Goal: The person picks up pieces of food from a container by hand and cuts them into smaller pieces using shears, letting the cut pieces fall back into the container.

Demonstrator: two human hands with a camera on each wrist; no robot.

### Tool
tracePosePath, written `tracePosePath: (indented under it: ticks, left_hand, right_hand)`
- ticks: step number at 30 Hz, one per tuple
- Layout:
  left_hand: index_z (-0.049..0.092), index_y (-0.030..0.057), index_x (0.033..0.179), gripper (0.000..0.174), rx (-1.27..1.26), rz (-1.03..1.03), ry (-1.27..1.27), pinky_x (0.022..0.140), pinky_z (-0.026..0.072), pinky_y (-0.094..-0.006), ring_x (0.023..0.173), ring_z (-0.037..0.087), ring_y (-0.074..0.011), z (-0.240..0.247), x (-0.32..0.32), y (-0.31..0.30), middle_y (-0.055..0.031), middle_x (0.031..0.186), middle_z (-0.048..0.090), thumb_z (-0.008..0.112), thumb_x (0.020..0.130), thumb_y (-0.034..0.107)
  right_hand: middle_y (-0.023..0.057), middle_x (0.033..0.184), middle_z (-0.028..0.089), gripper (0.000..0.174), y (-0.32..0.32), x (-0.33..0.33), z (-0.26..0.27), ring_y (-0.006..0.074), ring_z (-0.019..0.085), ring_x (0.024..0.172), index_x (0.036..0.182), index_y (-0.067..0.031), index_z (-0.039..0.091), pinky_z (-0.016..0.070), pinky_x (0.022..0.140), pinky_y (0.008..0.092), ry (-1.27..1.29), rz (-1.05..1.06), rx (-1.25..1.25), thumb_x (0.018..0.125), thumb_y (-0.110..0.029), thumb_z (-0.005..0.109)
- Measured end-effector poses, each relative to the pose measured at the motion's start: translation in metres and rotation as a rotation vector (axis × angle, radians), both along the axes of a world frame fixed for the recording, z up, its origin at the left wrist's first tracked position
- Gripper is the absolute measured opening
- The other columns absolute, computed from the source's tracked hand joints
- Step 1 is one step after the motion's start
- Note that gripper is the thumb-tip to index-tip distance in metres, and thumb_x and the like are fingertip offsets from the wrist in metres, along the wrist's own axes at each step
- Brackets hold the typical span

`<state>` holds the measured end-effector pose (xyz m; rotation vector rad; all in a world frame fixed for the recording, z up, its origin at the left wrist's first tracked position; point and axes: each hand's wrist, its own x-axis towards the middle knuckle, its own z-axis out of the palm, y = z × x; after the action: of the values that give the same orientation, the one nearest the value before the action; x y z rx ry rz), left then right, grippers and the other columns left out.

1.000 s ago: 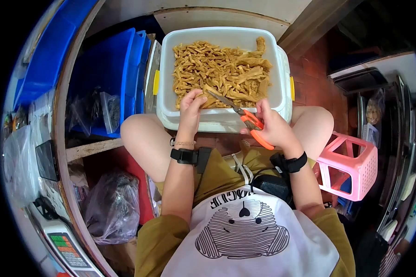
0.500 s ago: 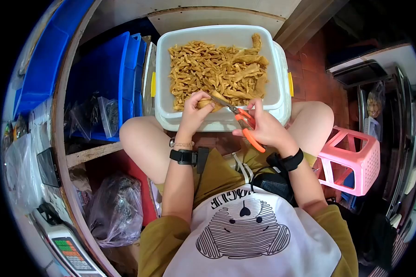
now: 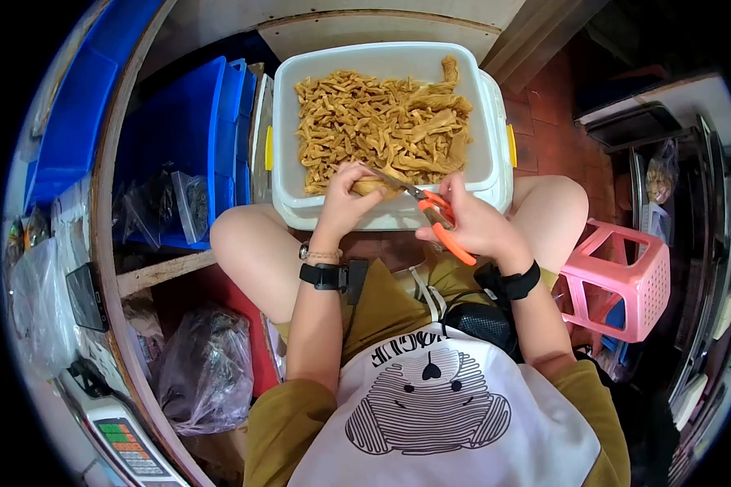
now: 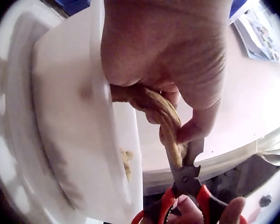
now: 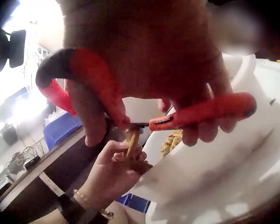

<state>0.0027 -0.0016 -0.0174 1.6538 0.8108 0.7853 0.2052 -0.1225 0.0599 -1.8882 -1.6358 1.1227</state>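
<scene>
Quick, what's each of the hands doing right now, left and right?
Left hand: pinches a tan strip over the white tub, at its near rim.
Right hand: grips the orange scissors, blades at that strip.

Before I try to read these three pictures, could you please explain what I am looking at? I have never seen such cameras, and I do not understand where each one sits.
There is no machine here. A seated person works with two bare hands and wears three cameras. The wide picture comes from the head and looks down at the lap. The other two come from the wrists, so each shows its own hand's work from very close.

Between the knees is a white tub holding a heap of tan strips. The left hand pinches one tan stick over the tub's near edge. The right hand grips orange-handled scissors, and their blades meet that stick.

Blue bins stand on the person's left and a pink stool on the right.
</scene>
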Motion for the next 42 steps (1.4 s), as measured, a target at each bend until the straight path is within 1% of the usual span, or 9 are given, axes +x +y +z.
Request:
tracePosePath:
  ticks: [10,12,16,22,25,27,34,36,42]
  left_hand:
    - [0.060,-0.0009,0.082,0.018,-0.039,0.030,-0.010,0.083,0.0396,-0.0308,0.089,0.050,-0.0216,0.000,0.001,0.000,-0.0071,0.085,0.058,0.070,0.071,0.009]
    - [0.059,-0.0010,0.082,0.018,-0.002,0.036,-0.003,0.083,0.0398,-0.0307,0.089,0.050,-0.0209,0.001,0.000,0.000,-0.0072,0.084,0.058,0.070,0.071,0.009]
    - [0.059,-0.0011,0.082,0.019,0.024,0.039,-0.015,0.082,0.0401,-0.0304,0.088,0.050,-0.0209,-0.003,0.000,0.001,-0.0073,0.084,0.057,0.070,0.070,0.008]
    - [0.059,-0.0010,0.085,0.018,-0.081,0.121,-0.090,0.078,0.0418,-0.0276,0.083,0.053,-0.0170,-0.011,0.000,0.004,-0.0051,0.082,0.055,0.070,0.073,0.005]
    - [0.059,-0.0011,0.087,0.016,-0.170,0.150,-0.135,0.076,0.0421,-0.0253,0.081,0.053,-0.0125,-0.011,0.000,0.004,-0.0022,0.084,0.055,0.069,0.076,0.004]
    - [0.059,0.0008,0.098,0.017,-0.181,0.149,-0.160,0.072,0.0445,-0.0214,0.081,0.054,-0.0068,-0.007,-0.002,0.002,0.0012,0.090,0.058,0.064,0.082,0.001]
    - [0.057,0.0001,0.107,0.022,-0.517,0.207,-0.412,0.080,0.0456,-0.0244,0.087,0.058,-0.0107,0.001,-0.003,0.003,-0.0028,0.097,0.062,0.059,0.085,0.002]
    - [0.059,-0.0006,0.103,0.017,-0.601,0.217,-0.641,0.080,0.0462,-0.0229,0.086,0.058,-0.0076,0.001,-0.003,0.005,-0.0037,0.097,0.063,0.060,0.086,0.001]
    - [0.060,-0.0004,0.101,0.016,-0.552,0.155,-0.552,0.079,0.0453,-0.0217,0.084,0.057,-0.0073,0.005,-0.004,0.002,-0.0024,0.095,0.062,0.059,0.085,0.000]
  right_hand:
    - [0.0179,0.068,0.056,0.076,0.003,-0.005,0.000,0.0322,0.058,0.063,0.102,0.0001,0.036,0.0450,0.058,0.0368,0.009,-0.014,0.005,0.068,-0.055,0.075]
    - [0.0104,0.073,0.050,0.066,0.003,-0.004,0.005,0.0196,0.048,0.064,0.100,-0.0042,0.034,0.0431,0.060,0.0324,-0.028,-0.009,-0.009,0.071,-0.042,0.079]
    - [0.0116,0.073,0.052,0.065,0.003,-0.003,0.012,0.0177,0.045,0.063,0.099,-0.0049,0.033,0.0425,0.059,0.0321,-0.003,-0.005,-0.062,0.071,-0.039,0.080]
    - [0.0146,0.072,0.058,0.060,0.000,-0.002,0.003,0.0169,0.045,0.060,0.097,-0.0067,0.030,0.0433,0.058,0.0319,0.057,-0.037,0.065,0.073,-0.029,0.080]
    - [0.0156,0.072,0.060,0.059,0.001,-0.001,0.000,0.0179,0.047,0.059,0.097,-0.0070,0.029,0.0441,0.058,0.0315,0.070,-0.051,0.070,0.075,-0.028,0.079]
    - [0.0175,0.074,0.062,0.059,0.003,0.001,0.000,0.0210,0.048,0.058,0.097,-0.0074,0.029,0.0443,0.058,0.0311,-0.007,-0.071,0.066,0.074,-0.029,0.079]
    - [0.0157,0.079,0.064,0.066,-0.001,0.005,0.007,0.0305,0.055,0.064,0.100,-0.0077,0.030,0.0457,0.063,0.0350,-0.080,-0.067,0.089,0.069,-0.035,0.082]
    - [0.0146,0.068,0.054,0.075,-0.001,0.005,0.007,0.0348,0.058,0.064,0.099,-0.0048,0.037,0.0447,0.058,0.0394,-0.051,-0.080,0.104,0.060,-0.050,0.082]
    - [0.0160,0.069,0.056,0.077,0.001,0.003,0.009,0.0356,0.059,0.065,0.103,-0.0036,0.038,0.0462,0.060,0.0396,-0.026,-0.033,0.040,0.060,-0.049,0.083]
